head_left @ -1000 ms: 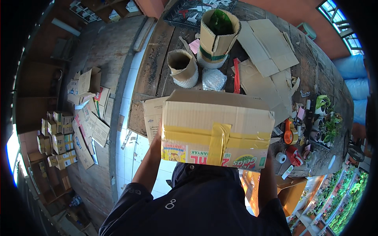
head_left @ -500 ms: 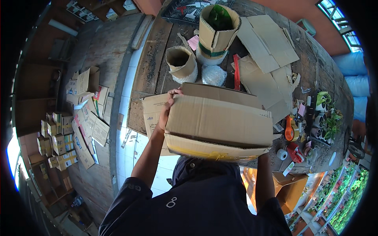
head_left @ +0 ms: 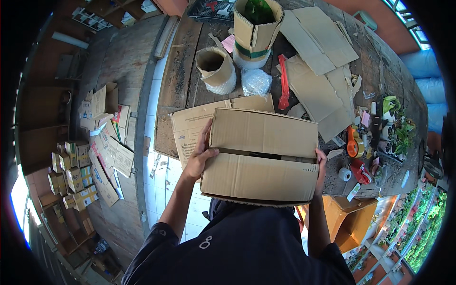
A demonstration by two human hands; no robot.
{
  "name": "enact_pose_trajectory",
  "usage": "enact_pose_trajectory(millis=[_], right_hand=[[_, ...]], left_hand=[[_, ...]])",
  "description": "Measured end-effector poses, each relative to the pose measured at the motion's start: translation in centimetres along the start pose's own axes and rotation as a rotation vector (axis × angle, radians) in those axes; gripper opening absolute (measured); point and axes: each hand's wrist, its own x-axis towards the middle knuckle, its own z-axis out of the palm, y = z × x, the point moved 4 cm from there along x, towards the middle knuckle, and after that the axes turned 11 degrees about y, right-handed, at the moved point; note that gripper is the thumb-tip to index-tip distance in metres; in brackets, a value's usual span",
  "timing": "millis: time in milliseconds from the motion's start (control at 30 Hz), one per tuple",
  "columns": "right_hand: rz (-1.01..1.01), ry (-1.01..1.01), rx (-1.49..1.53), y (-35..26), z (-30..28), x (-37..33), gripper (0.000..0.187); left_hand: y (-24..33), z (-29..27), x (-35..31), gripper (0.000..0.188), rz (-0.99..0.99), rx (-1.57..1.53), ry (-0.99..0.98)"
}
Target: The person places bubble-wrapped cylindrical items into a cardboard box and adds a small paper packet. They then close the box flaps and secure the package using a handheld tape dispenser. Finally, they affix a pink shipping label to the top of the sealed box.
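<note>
Tipped round since half a second ago, the cardboard box (head_left: 261, 173) now shows two plain flaps to the wearer, and its yellow-taped side has gone from view. The left hand (head_left: 202, 156) has slid down from the upper corner and is clamped on the box's left side, thumb bent over the edge. The right hand (head_left: 321, 164), mostly hidden earlier, presses the opposite side with its fingers along the edge, so the box is held between the two palms in front of the wearer's chest, at the near edge of the table. Its flaps are smooth, brown and faintly creased, and a narrow dark slit parts them.

Just beyond lies a flat printed cardboard sheet (head_left: 192, 126) on the rough, soil-specked wooden table (head_left: 180, 76). Farther off stand a short cardboard tube (head_left: 221, 77), its base wrapped in bubble wrap, and a taller cardboard sleeve (head_left: 254, 35) with a glossy green leaf (head_left: 259, 12) inside. Near them sit a rounded, shiny bubble-wrap bundle (head_left: 256, 82) and a crumpled red plastic strip (head_left: 283, 85). To the right are overlapping flat cardboard pieces (head_left: 325, 45), an orange tape dispenser (head_left: 352, 142), a small white roll (head_left: 345, 175) and leafy plants (head_left: 405, 137).
</note>
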Motion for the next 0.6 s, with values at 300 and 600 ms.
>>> enact_pose_trajectory(millis=[300, 600], right_hand=[[-0.055, 0.080, 0.101, 2.4, 2.0, -0.5, 0.051], [-0.153, 0.158, -0.386, -1.4, -0.3, -3.0, 0.014]], left_hand=[[0.6, -1.2, 1.7, 0.101, 0.212, 0.152, -0.032], [-0.1, -3.3, 1.1, 0.079, 0.229, 0.423, 0.210]])
